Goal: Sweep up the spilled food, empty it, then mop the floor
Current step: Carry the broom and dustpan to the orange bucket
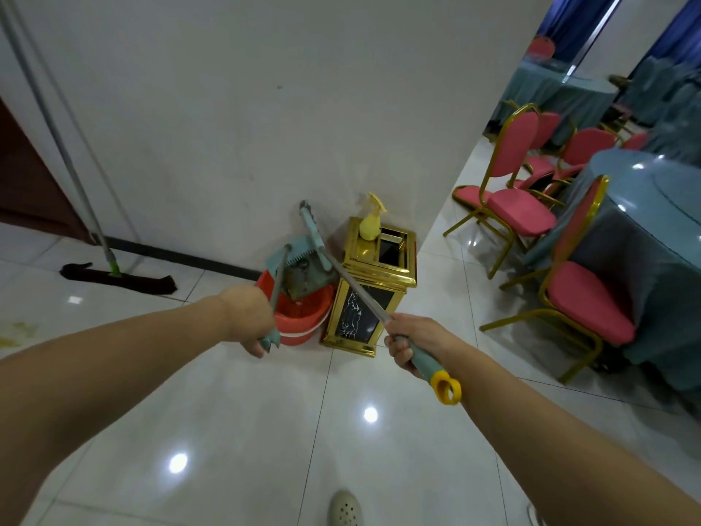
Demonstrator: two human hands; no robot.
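My left hand (pixel 253 323) grips the thin metal handle of a teal dustpan (pixel 303 273), which is tipped over a red bucket (pixel 303 317) at the foot of the wall. My right hand (pixel 411 341) holds a broom by its grey-teal grip with a yellow ring at the end (pixel 447 391); the broom's shaft runs up to its teal head (pixel 313 225), which rests above the dustpan against the wall. A flat mop (pixel 117 277) with a dark pad and green joint leans on the wall at the left. Yellowish spill marks (pixel 19 332) stain the floor at the far left.
A gold and black bin (pixel 370 294) stands right of the bucket, with a yellow spray bottle (pixel 371 220) on top. Red chairs with gold frames (pixel 519 210) and a round blue-clothed table (pixel 652 206) fill the right side. My shoe (pixel 344 508) shows on the glossy white tile.
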